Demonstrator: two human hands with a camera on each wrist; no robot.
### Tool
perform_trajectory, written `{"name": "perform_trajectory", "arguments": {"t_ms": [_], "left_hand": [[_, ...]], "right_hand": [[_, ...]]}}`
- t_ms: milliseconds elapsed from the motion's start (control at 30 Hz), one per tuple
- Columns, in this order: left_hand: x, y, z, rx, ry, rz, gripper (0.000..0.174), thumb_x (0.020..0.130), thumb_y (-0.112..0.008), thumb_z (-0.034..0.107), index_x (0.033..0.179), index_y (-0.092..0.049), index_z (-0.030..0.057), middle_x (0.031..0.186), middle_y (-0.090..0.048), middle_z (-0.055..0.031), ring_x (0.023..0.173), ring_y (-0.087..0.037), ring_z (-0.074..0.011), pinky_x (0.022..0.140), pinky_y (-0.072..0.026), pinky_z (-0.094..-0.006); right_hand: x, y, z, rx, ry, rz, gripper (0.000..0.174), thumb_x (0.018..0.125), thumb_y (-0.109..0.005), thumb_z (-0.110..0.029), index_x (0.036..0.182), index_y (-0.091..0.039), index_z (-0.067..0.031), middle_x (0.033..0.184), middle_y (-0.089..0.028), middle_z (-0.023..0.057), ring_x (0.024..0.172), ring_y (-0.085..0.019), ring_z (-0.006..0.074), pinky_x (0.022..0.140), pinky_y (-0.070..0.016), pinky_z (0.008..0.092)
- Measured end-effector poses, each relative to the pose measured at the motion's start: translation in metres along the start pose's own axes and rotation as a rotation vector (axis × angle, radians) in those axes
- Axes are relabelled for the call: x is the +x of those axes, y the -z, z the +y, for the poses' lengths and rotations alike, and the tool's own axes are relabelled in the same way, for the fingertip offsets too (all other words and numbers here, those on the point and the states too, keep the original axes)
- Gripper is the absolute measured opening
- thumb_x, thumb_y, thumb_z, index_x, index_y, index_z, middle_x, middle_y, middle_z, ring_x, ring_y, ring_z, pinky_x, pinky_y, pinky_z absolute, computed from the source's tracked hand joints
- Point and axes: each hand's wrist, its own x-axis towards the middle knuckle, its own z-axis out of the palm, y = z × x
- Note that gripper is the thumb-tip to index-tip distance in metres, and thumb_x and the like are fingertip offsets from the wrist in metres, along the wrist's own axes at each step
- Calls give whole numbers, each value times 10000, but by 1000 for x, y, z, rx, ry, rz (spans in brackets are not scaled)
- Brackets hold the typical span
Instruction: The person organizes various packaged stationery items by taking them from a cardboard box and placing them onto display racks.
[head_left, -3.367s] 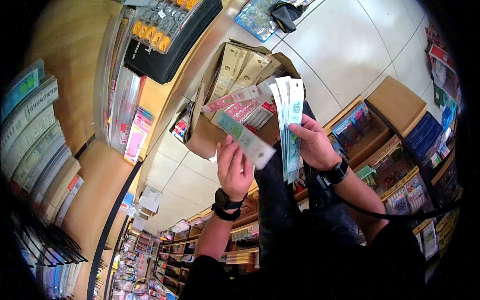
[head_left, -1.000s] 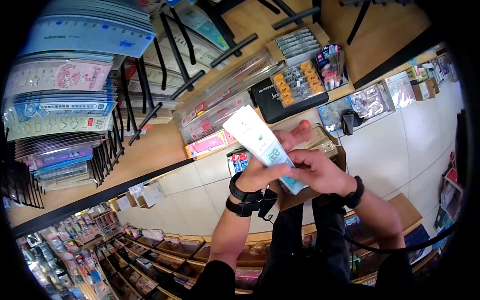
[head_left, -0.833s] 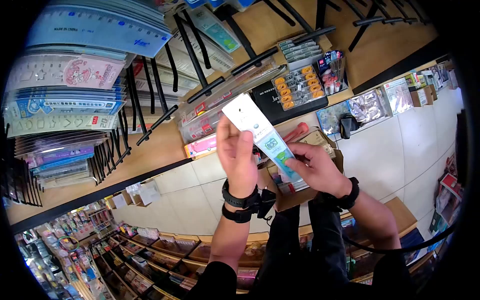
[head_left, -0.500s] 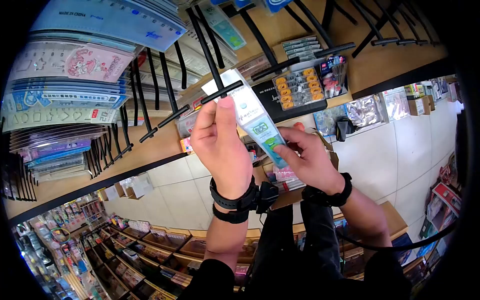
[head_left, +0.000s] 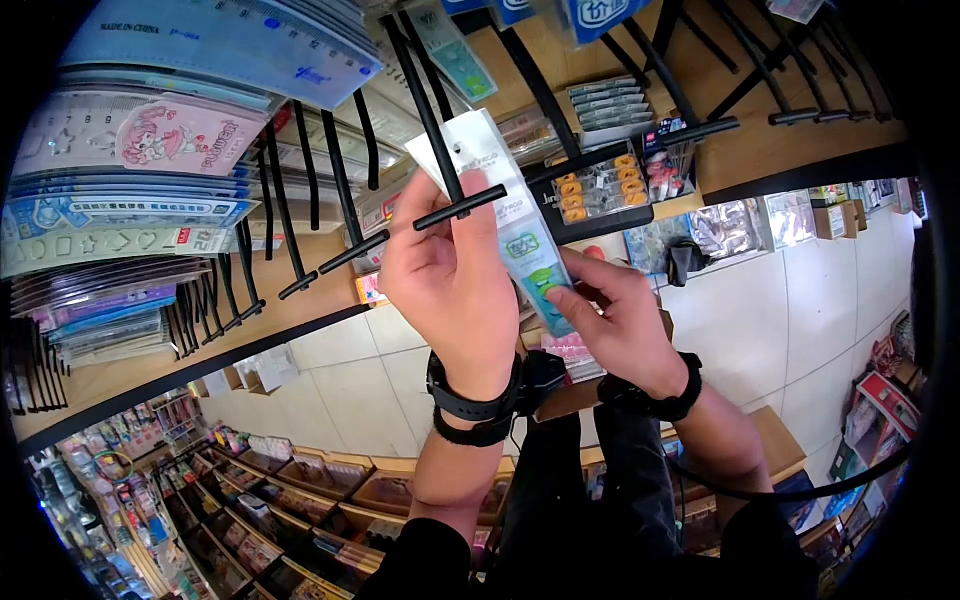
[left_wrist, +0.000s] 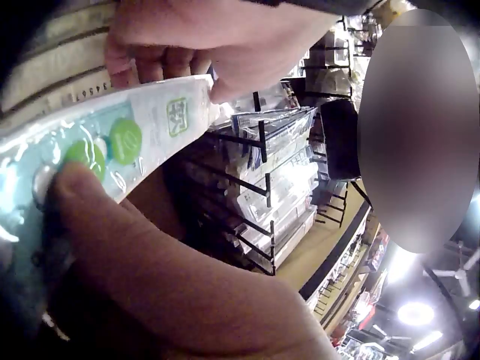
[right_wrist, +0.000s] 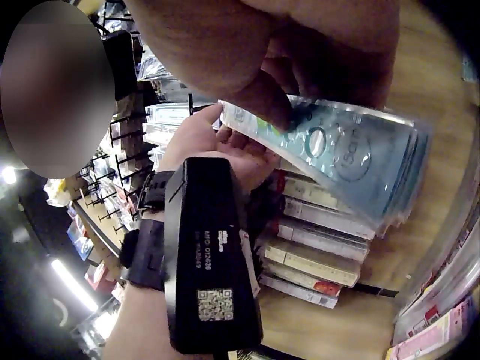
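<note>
Both of my hands hold a thin stack of packaged rulers, white at the hole-punched top and blue-green with a frog picture lower down. My left hand pinches the white upper end, thumb in front and fingers behind. My right hand grips the lower end, its thumb on the green picture. A black hook with a crossbar overlaps the stack's top and my left thumb in the head view. In the right wrist view the rulers' blue-green ends lie layered beneath my right hand.
Rulers hang densely on hooks at left. A similar ruler packet hangs at the top. On the shelf sit a pack with orange pieces and a black case. An open carton stands below my hands, partly hidden.
Earlier, my left hand held one ruler apart from the stack in my right hand. Now both hands hold one stack, which has moved up and left to the hook; my left hand shifted to its top.
</note>
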Motion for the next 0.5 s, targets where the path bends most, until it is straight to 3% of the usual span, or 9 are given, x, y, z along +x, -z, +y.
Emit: {"name": "perform_trajectory", "arguments": {"t_ms": [67, 133, 267, 500], "left_hand": [[2, -4, 1, -60, -7, 6, 171, 860, -584, 100, 950, -609, -43, 847, -621, -30, 686, -539, -45, 572, -402, -177], [2, -1, 0, -80, 31, 2, 160, 856, -584, 88, 945, -607, -44, 855, -625, -41, 681, -540, -46, 561, -394, -170], [1, 2, 0, -117, 58, 13, 132, 850, -580, 59, 927, -604, -45, 865, -635, -65, 669, -546, -43, 514, -368, -152], [3, 4, 0, -104, 95, 2, 145, 849, -576, 53, 943, -597, -55, 880, -630, -74, 706, -573, -77, 587, -423, -180]], "right_hand": [[0, 0, 0, 15, -11, 0, 306, 845, -529, -30, 1144, -536, 34, 949, -627, 187, 858, -612, 220, 840, -418, 283], [0, 2, 0, -90, 106, 17, 339, 836, -522, -13, 1172, -527, 30, 990, -622, 210, 924, -614, 262, 872, -411, 294], [0, 3, -2, -69, 71, 12, 363, 829, -519, -4, 1191, -518, 29, 1025, -613, 226, 975, -603, 299, 886, -415, 311], [1, 3, 0, -56, 91, -1, 361, 834, -519, -11, 1192, -517, 31, 1020, -616, 226, 954, -613, 309, 859, -442, 336]]}}
